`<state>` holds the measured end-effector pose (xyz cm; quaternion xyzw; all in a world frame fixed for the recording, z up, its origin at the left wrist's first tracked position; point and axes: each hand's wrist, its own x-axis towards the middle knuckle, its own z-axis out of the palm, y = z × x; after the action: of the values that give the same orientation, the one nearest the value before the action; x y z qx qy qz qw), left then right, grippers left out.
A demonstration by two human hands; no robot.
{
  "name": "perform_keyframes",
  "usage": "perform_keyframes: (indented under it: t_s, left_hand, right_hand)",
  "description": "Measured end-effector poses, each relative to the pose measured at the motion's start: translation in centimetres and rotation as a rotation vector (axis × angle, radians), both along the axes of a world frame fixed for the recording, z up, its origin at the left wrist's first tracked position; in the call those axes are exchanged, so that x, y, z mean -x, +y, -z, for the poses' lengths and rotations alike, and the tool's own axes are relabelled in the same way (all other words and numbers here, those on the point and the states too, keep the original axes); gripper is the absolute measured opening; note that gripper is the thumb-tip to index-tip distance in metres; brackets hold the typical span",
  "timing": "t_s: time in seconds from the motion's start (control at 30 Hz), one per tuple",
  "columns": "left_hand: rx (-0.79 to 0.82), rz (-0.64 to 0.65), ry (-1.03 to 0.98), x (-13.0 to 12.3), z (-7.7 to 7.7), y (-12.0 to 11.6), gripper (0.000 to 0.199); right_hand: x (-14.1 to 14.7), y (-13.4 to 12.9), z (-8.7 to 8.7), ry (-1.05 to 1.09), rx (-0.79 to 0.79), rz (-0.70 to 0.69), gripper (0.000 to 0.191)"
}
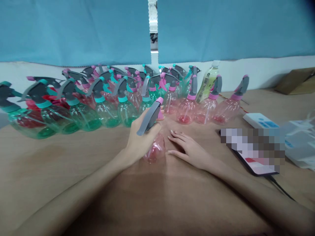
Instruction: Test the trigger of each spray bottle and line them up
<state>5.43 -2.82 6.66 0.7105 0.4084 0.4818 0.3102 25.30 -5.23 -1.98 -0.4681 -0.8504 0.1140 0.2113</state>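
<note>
My left hand (141, 136) is wrapped round the neck of a pink spray bottle (155, 151), whose grey and pink trigger head sticks up above the fingers. The bottle stands on the wooden table (103, 183). Just to its right, my right hand (188, 149) rests on the tabletop with its fingers stretched out, apart from the bottle and holding nothing. Beyond the hands are several green spray bottles (107, 113) on the left and several pink spray bottles (187, 111) on the right, with more crowded behind.
A labelled bottle of pale green liquid (209, 80) leans among the spray bottles. On the right lie a phone (251, 152) with a cable, a white power strip (261, 121) and clear plastic items (300, 141). A brown box (296, 81) sits far right, before a blue curtain (73, 31).
</note>
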Motion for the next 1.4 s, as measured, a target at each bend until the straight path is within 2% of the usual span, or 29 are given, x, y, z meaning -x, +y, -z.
perform_keyframes:
  t_s: [0.8, 1.1, 1.4]
  left_hand:
    - [-0.029, -0.047, 0.033, 0.07, 0.11, 0.11, 0.025]
    - [-0.029, -0.017, -0.015, -0.13, 0.12, 0.22, 0.027]
    - [-0.053, -0.015, 0.047, -0.21, -0.77, -0.08, 0.023]
  right_hand:
    - [-0.02, -0.01, 0.17, -0.003, -0.004, 0.004, 0.065]
    - [-0.02, -0.02, 0.11, 0.001, -0.003, 0.0, 0.065]
    - [0.05, -0.08, -0.09, 0.012, 0.009, 0.001, 0.065]
